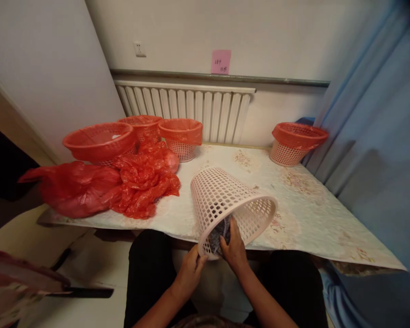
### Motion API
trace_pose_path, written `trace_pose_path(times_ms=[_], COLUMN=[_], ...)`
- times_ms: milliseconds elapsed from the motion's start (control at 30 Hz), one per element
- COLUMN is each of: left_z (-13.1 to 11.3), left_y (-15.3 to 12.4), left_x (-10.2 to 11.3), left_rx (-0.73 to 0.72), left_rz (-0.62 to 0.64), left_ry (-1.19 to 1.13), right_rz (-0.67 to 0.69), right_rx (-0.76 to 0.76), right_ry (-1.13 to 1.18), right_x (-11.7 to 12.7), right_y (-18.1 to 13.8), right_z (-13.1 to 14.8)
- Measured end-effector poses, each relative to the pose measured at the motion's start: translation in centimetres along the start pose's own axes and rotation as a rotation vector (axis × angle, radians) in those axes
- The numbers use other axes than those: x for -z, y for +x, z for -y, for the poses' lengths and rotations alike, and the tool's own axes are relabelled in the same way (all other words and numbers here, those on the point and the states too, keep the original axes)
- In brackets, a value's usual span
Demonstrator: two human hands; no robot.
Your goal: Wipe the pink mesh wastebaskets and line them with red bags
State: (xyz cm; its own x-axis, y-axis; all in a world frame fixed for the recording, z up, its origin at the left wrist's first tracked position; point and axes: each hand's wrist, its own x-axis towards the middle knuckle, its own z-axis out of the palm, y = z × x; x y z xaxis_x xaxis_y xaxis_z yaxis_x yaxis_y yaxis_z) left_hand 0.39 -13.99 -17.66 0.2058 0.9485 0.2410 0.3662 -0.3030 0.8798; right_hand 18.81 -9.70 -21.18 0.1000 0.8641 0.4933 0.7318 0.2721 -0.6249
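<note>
Pale-pink perforated plastic basket looks light, stiff, slightly springy; left hand fingers pinch its rim, the surest hold; right hand fingers reach dark material inside, grip unclear.

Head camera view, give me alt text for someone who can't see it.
Two hands tilt a pale pink basket at the table edge: the left hand holds its rim, the right hand touches something dark inside. Crumpled red bags lie left; red-lined baskets stand behind.
</note>
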Motion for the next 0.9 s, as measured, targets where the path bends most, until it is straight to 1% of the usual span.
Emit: trace_pose_path(times_ms=[100, 133, 200, 267, 433, 567, 667, 733, 800, 833, 900], left_z=[0.0, 0.0, 0.0, 0.0, 0.0, 0.1, 0.1, 0.0, -0.1, -0.1, -0.1], left_y=[0.1, 0.1, 0.1, 0.1, 0.2, 0.3, 0.2, 0.2, 0.2, 0.2, 0.2], left_x=[-0.1, -0.1, -0.1, 0.0, 0.1, 0.1, 0.1, 0.1, 0.1, 0.1, 0.1], left_rx=[-0.024, -0.029, -0.035, -0.03, -0.017, 0.006, 0.013, 0.014, 0.014, 0.015, 0.012], left_rz=[0.005, 0.007, 0.012, 0.015, 0.008, 0.007, 0.013, 0.014, 0.016, 0.018, 0.023], left_ry=[0.002, 0.004, 0.008, 0.011, 0.008, 0.009, 0.001, 0.006, 0.018, 0.023, 0.023], right_rz=[0.195, 0.24, 0.264, 0.228, 0.047, -0.098, -0.18, -0.198, -0.172, -0.139, -0.027], right_rx=[0.121, 0.145, 0.159, 0.144, 0.044, -0.107, -0.209, -0.234, -0.199, -0.16, -0.057], right_ry=[-0.056, -0.086, -0.132, -0.13, -0.023, 0.026, 0.049, 0.071, 0.072, 0.06, 0.019], right_x=[0.2, 0.2, 0.0, -0.4, -1.5, -1.6, -0.9, -0.2, 0.5, 0.8, 1.0], right_y=[0.3, 0.4, 0.6, 0.6, -0.1, -0.6, -0.6, -0.2, 0.2, 0.4, 0.6], right_z=[0.9, 1.2, 1.6, 1.6, 0.8, 0.2, 0.2, 0.5, 1.0, 1.2, 1.6])
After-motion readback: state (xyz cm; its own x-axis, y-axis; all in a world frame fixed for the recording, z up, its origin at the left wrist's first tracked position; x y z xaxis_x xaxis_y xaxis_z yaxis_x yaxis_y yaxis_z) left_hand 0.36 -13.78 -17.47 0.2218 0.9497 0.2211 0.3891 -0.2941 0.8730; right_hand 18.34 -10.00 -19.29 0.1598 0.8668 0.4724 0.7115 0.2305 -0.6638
